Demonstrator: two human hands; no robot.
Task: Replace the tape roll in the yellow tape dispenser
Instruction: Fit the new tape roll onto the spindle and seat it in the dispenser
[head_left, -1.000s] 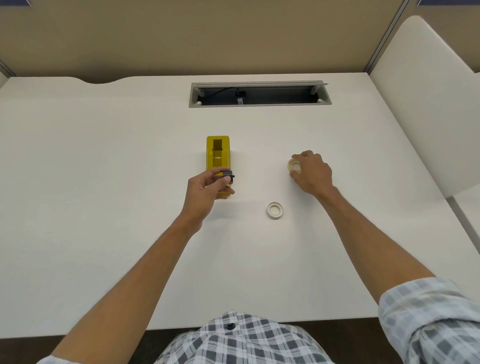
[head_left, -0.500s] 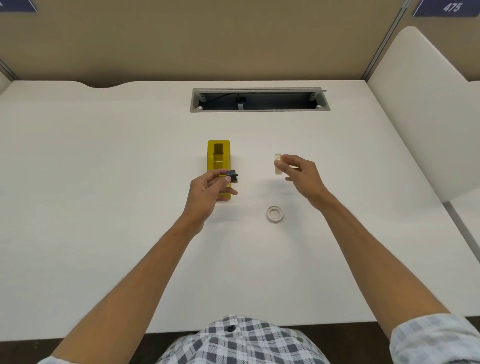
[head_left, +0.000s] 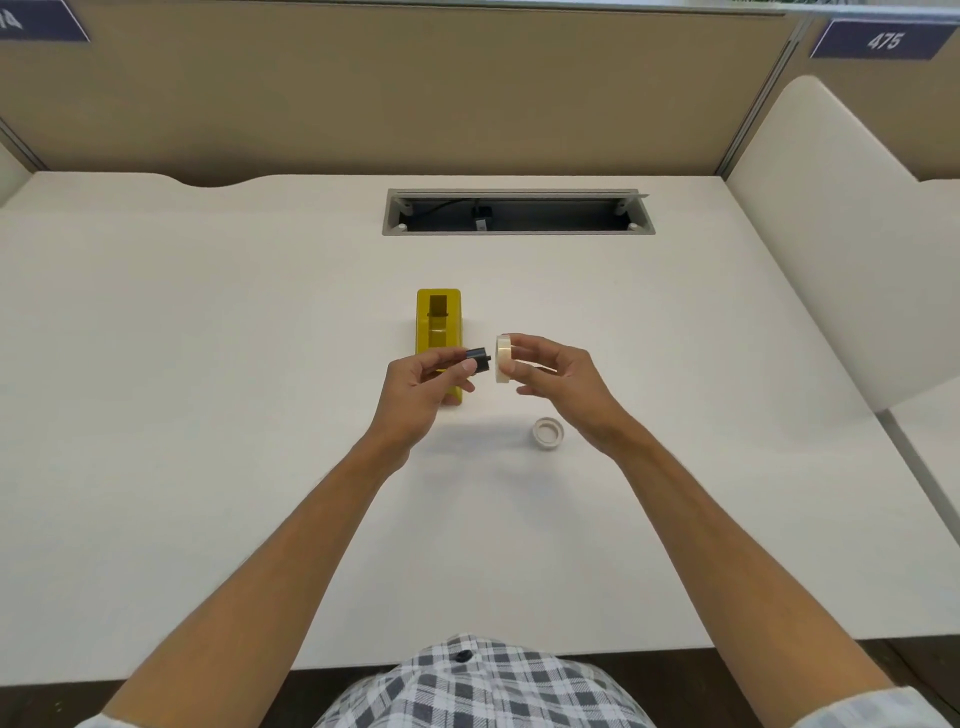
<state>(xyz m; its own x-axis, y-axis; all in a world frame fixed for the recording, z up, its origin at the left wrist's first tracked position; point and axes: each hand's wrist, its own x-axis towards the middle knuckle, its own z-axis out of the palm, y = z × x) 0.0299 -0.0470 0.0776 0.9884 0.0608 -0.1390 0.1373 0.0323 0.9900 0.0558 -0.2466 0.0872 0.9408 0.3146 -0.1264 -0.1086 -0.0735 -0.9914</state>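
Holding: left hand (head_left: 421, 395) pinches a small black spool core (head_left: 479, 359) between thumb and fingertips, its free end pointing right toward the new roll.
Right hand: right hand (head_left: 558, 376) grips a cream tape roll (head_left: 503, 365) by its rim, thumb on the near side and fingers over the far side, the roll turned on edge so its flat face looks toward the core.
Core and roll: level with each other above the bench, just beside one another; whether they touch cannot be told.
Dispenser: yellow tape dispenser (head_left: 439, 325) stands on the white bench (head_left: 208, 364) around its middle, long axis running from the far edge toward the near edge; its open well shows on top, and its near end is partly hidden behind the left hand.
Other roll: a thin white ring, seemingly a spent tape core (head_left: 548, 432), lies flat on the bench nearer the near edge than the dispenser, below the right hand and apart from it.
Cable slot: a grey-framed cable slot (head_left: 518, 212) is cut into the bench near its far edge, with dark wiring inside.
Surroundings: a tan partition (head_left: 415, 93) rises behind the far edge, bearing a blue label reading 475 (head_left: 883, 40) at the upper right; a cream divider panel (head_left: 841, 234) stands along the right edge.
Person: bare forearms reach in from the near edge, with a checked shirt (head_left: 478, 686) at the bottom.
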